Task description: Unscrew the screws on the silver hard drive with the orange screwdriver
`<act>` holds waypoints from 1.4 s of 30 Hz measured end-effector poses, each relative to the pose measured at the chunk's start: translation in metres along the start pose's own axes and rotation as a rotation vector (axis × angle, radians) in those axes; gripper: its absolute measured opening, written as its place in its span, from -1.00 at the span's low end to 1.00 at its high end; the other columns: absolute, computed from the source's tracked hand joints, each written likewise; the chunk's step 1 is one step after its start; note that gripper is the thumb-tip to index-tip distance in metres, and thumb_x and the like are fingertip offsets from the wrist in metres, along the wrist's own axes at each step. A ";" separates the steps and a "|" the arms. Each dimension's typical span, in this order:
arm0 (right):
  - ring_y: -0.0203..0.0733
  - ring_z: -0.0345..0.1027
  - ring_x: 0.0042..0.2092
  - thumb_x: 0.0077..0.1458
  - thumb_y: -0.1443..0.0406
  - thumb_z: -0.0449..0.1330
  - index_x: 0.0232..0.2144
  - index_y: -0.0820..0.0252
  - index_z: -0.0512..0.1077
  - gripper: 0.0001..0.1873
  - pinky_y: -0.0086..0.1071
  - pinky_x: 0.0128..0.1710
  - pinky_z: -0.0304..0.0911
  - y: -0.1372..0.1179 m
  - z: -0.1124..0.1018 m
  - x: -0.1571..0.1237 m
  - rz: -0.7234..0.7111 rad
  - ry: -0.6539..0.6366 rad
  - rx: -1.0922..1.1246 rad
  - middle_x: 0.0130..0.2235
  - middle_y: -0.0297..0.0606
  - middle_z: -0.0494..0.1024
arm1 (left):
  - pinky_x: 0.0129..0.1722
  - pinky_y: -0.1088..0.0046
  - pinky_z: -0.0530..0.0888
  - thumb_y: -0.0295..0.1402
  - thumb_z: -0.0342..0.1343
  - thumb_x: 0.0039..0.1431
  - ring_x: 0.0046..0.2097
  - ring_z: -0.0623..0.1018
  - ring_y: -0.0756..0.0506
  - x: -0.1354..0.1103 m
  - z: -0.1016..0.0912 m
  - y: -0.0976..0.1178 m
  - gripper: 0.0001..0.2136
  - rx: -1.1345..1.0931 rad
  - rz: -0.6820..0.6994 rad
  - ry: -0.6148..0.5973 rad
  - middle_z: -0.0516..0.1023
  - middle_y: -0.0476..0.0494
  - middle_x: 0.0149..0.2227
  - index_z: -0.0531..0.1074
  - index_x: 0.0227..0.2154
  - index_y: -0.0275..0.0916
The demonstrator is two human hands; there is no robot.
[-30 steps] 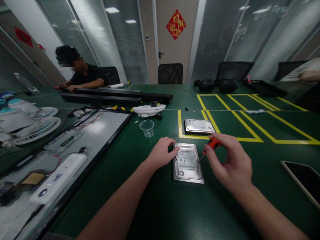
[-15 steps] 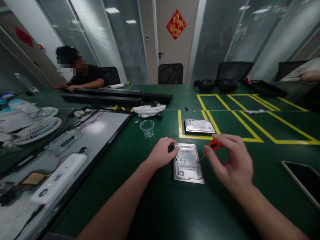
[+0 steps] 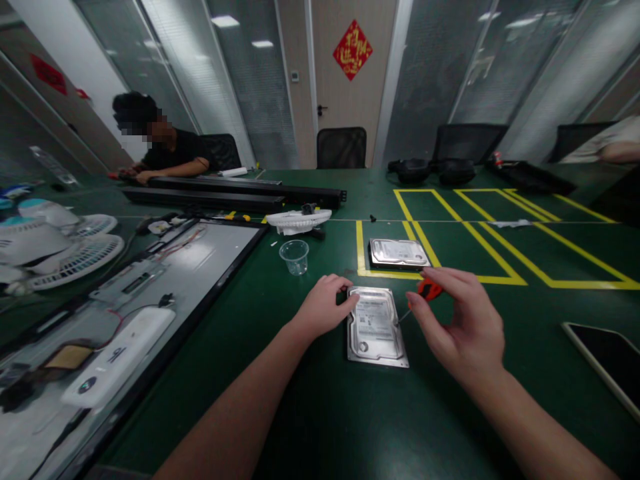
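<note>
A silver hard drive (image 3: 376, 328) lies flat on the green table, its label facing up. My left hand (image 3: 327, 300) grips the drive's upper left corner, thumb on top and fingers curled at the side. Between the thumb and fingers of my right hand (image 3: 460, 323) is a screwdriver (image 3: 429, 289) with an orange and black handle. Its thin shaft slants down to the drive's right edge; whether the tip sits in a screw is too small to make out. A second hard drive (image 3: 399, 253) rests just beyond, inside a yellow taped box.
A clear plastic cup (image 3: 295, 256) and a white plastic part (image 3: 299, 219) stand ahead. On the left lies a large panel (image 3: 200, 267) with a white power bank-like box (image 3: 119, 355). A phone (image 3: 607, 363) is at right. Across the table a person (image 3: 170, 150) handles long black bars (image 3: 225, 191).
My right hand has turned the screwdriver handle slightly, with its fingers shifting a little. The left hand and the hard drive stay where they were.
</note>
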State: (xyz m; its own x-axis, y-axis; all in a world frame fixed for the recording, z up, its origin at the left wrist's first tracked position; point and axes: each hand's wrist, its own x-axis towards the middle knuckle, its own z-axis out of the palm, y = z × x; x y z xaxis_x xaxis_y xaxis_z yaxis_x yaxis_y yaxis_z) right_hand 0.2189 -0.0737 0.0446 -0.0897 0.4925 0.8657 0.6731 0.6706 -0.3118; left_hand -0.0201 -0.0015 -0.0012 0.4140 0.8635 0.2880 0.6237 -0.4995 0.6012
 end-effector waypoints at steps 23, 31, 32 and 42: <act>0.02 0.54 0.04 0.11 0.47 0.35 0.22 -0.01 0.40 -0.35 0.07 0.09 0.46 0.004 0.002 -0.006 0.064 -0.030 0.085 0.04 -0.15 0.60 | -0.04 0.21 0.48 -0.22 0.16 0.34 -0.07 0.52 -0.20 0.000 0.000 0.000 -0.77 0.003 -0.004 0.001 0.57 -0.18 -0.15 0.56 -0.10 -0.23; 0.02 0.55 0.01 0.15 0.43 0.31 0.26 0.00 0.32 -0.35 0.02 -0.02 0.51 0.005 0.003 -0.014 0.195 -0.022 0.116 0.10 -0.10 0.56 | -0.02 0.21 0.49 -0.21 0.16 0.33 -0.06 0.53 -0.20 0.000 0.001 0.000 -0.78 0.001 -0.017 -0.001 0.58 -0.18 -0.13 0.56 -0.10 -0.22; 0.03 0.55 0.01 0.16 0.43 0.30 0.25 0.00 0.32 -0.37 0.03 -0.02 0.51 0.005 0.003 -0.015 0.207 -0.026 0.127 0.10 -0.09 0.55 | -0.02 0.20 0.49 -0.21 0.16 0.33 -0.06 0.53 -0.20 0.000 0.001 -0.001 -0.78 0.001 -0.017 -0.001 0.58 -0.18 -0.13 0.56 -0.10 -0.22; -0.03 0.48 -0.03 0.07 0.44 0.40 0.20 0.03 0.39 -0.34 -0.09 -0.06 0.46 0.002 0.000 0.002 0.007 0.000 -0.001 -0.02 -0.13 0.52 | -0.02 0.20 0.49 -0.22 0.16 0.33 -0.06 0.53 -0.20 0.000 0.000 0.001 -0.79 0.004 -0.011 -0.004 0.58 -0.18 -0.14 0.56 -0.11 -0.22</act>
State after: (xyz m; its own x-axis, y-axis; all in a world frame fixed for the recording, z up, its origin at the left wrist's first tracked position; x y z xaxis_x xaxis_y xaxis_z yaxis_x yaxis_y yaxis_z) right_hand 0.2203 -0.0717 0.0455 -0.0850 0.4978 0.8631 0.6746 0.6663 -0.3178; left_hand -0.0197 -0.0018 -0.0008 0.4095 0.8687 0.2788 0.6307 -0.4903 0.6015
